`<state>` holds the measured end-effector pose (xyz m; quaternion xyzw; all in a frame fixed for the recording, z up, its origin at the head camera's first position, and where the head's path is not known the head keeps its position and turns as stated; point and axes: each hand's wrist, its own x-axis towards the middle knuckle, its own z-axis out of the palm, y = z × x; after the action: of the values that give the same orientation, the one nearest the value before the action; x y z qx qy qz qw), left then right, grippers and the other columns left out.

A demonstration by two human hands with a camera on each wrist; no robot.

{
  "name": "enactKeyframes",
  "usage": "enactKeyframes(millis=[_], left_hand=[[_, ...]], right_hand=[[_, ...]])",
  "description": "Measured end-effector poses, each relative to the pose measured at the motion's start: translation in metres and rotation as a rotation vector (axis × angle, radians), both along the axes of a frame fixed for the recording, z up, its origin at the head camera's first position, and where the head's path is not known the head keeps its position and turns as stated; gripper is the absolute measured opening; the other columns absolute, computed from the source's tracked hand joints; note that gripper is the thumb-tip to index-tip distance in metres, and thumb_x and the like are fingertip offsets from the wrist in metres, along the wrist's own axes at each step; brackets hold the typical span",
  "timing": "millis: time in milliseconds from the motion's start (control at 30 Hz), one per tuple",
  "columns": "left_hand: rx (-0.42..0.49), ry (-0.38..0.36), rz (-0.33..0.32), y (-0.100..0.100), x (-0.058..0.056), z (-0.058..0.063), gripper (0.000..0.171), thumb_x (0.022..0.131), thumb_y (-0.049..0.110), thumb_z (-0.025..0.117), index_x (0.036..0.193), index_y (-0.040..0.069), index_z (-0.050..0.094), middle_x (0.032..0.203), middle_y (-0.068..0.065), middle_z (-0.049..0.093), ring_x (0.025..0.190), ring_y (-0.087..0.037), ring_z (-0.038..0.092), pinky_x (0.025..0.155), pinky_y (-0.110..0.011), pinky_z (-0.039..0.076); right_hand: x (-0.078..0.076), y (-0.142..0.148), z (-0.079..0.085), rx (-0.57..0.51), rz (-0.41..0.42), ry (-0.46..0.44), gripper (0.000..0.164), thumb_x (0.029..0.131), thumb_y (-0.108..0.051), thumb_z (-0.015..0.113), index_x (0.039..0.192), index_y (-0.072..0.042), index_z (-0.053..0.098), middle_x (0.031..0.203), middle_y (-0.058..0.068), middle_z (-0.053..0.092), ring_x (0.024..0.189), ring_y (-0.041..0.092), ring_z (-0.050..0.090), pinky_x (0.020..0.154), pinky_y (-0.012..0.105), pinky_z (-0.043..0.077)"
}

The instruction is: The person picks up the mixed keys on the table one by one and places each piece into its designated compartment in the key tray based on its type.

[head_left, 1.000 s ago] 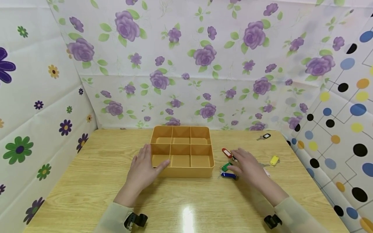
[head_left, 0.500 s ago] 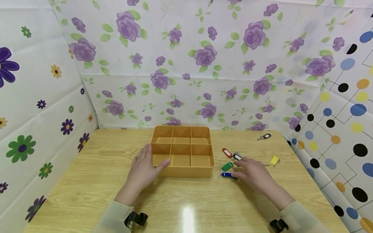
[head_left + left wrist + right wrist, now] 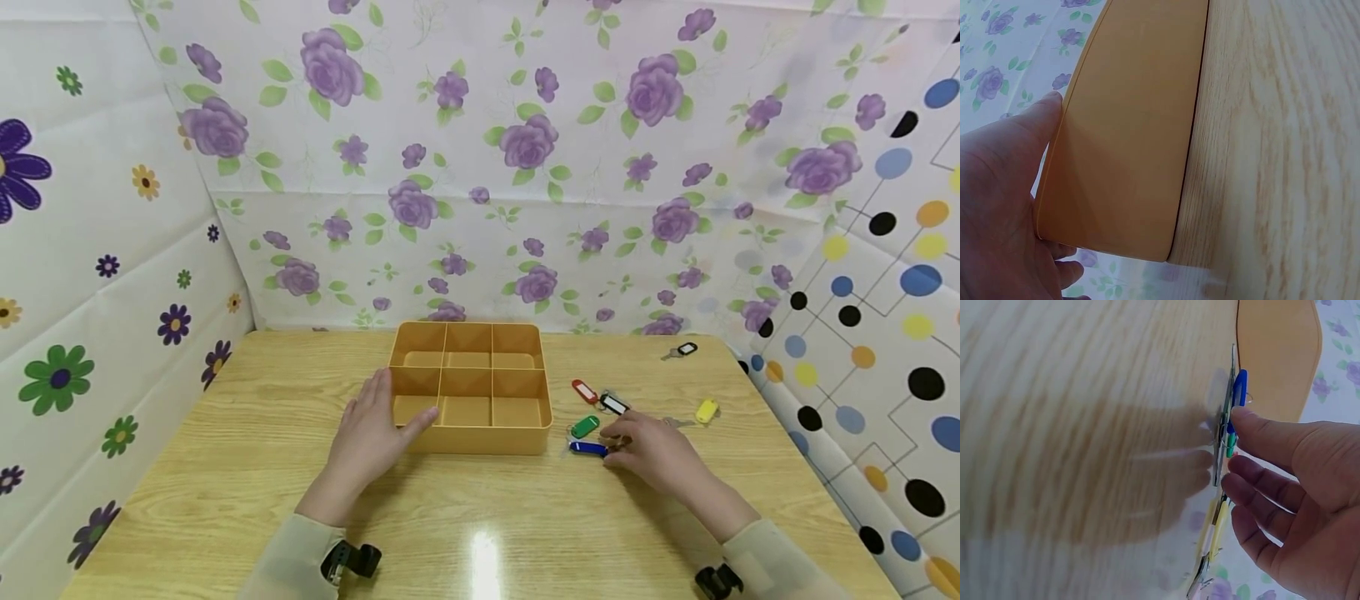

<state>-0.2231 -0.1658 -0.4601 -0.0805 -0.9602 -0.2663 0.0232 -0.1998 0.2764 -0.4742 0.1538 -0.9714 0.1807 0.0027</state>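
An orange organizer box (image 3: 480,441), divided into several compartments, stands on the table. My left hand (image 3: 371,437) rests at its front left corner, thumb along the front rim and fingers along the left side; the left wrist view shows the thumb (image 3: 1044,119) at the rim. My right hand (image 3: 656,450) is low over the table at the right end of a blue key tag (image 3: 588,449), fingers bent. In the right wrist view the thumb (image 3: 1260,428) is at the blue tag, with a gap to the fingers. A green key tag (image 3: 585,427) lies just behind it.
Farther back lie a red key tag (image 3: 584,392) and a black key tag (image 3: 614,403). Right of the hand are a yellow key tag (image 3: 707,411) and a silver key (image 3: 678,422). Another black tag with a key (image 3: 680,351) lies near the back edge. Patterned cloths surround the table.
My right hand has moved from over the green and black tags toward the front, to the blue tag's right end, uncovering the black tag. The left hand stays at the box.
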Motion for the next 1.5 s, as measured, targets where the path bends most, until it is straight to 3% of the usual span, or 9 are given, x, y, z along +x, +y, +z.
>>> enactKeyframes(millis=[300, 567, 700, 833, 933, 1200, 1333, 1500], left_hand=[[0.0, 0.006, -0.001, -0.001, -0.001, -0.002, 0.135, 0.093, 0.097, 0.039, 0.174, -0.007, 0.005, 0.181, -0.027, 0.008, 0.167, -0.048, 0.008, 0.132, -0.069, 0.009], [0.007, -0.003, 0.002, 0.0, -0.001, -0.002, 0.133, 0.095, 0.094, 0.043, 0.174, -0.007, 0.006, 0.181, -0.027, 0.008, 0.167, -0.048, 0.008, 0.131, -0.069, 0.009], [0.007, -0.007, 0.004, 0.001, -0.001, -0.004, 0.133, 0.095, 0.094, 0.043, 0.174, -0.006, 0.006, 0.181, -0.026, 0.008, 0.167, -0.048, 0.008, 0.131, -0.07, 0.01], [0.007, -0.004, 0.003, 0.001, -0.001, -0.004, 0.132, 0.096, 0.093, 0.044, 0.174, -0.006, 0.005, 0.181, -0.026, 0.008, 0.167, -0.048, 0.008, 0.131, -0.07, 0.011], [0.008, 0.001, -0.001, 0.0, -0.001, -0.003, 0.131, 0.097, 0.092, 0.045, 0.174, -0.006, 0.005, 0.181, -0.027, 0.008, 0.167, -0.049, 0.009, 0.131, -0.071, 0.012], [0.012, -0.005, 0.0, 0.0, -0.001, 0.0, 0.131, 0.096, 0.092, 0.043, 0.174, -0.006, 0.004, 0.181, -0.027, 0.006, 0.167, -0.048, 0.007, 0.131, -0.069, 0.011], [0.012, -0.007, 0.001, 0.0, 0.0, 0.001, 0.133, 0.095, 0.094, 0.042, 0.174, -0.006, 0.004, 0.181, -0.027, 0.006, 0.167, -0.049, 0.007, 0.131, -0.069, 0.011], [0.015, -0.007, 0.002, 0.001, 0.0, 0.0, 0.13, 0.097, 0.092, 0.044, 0.174, -0.006, 0.004, 0.181, -0.027, 0.007, 0.167, -0.049, 0.008, 0.131, -0.069, 0.012]], right_hand=[[-0.001, 0.0, -0.005, -0.03, -0.001, -0.009, 0.019, 0.093, -0.019, 0.092, 0.111, -0.021, 0.085, 0.1, -0.008, 0.07, 0.088, 0.009, 0.067, 0.076, 0.04, 0.059], [0.0, 0.001, -0.007, -0.033, -0.027, -0.011, 0.02, 0.092, -0.02, 0.093, 0.11, -0.018, 0.084, 0.102, -0.007, 0.071, 0.091, 0.012, 0.069, 0.08, 0.043, 0.061], [0.002, 0.005, -0.01, -0.006, -0.043, 0.021, 0.039, 0.091, -0.028, 0.094, 0.125, -0.013, 0.082, 0.114, 0.0, 0.073, 0.102, 0.023, 0.072, 0.087, 0.051, 0.062], [0.007, 0.009, -0.013, 0.027, -0.029, 0.069, 0.068, 0.093, -0.039, 0.092, 0.147, -0.005, 0.07, 0.137, 0.018, 0.07, 0.125, 0.044, 0.066, 0.102, 0.065, 0.056], [0.012, 0.011, -0.014, 0.047, -0.013, 0.104, 0.072, 0.095, -0.04, 0.09, 0.152, -0.003, 0.066, 0.146, 0.024, 0.065, 0.135, 0.051, 0.06, 0.108, 0.071, 0.05], [0.017, 0.018, -0.018, 0.086, 0.023, 0.23, 0.038, 0.093, -0.025, 0.093, 0.125, -0.009, 0.082, 0.134, 0.016, 0.072, 0.126, 0.043, 0.067, 0.101, 0.067, 0.055], [0.014, 0.019, -0.018, 0.072, 0.007, 0.253, 0.022, 0.09, -0.022, 0.095, 0.109, -0.015, 0.085, 0.125, 0.013, 0.075, 0.12, 0.04, 0.068, 0.1, 0.065, 0.056], [0.01, 0.018, -0.018, 0.041, -0.017, 0.253, 0.015, 0.088, -0.018, 0.096, 0.094, -0.019, 0.082, 0.115, 0.01, 0.076, 0.113, 0.038, 0.069, 0.098, 0.061, 0.057]])
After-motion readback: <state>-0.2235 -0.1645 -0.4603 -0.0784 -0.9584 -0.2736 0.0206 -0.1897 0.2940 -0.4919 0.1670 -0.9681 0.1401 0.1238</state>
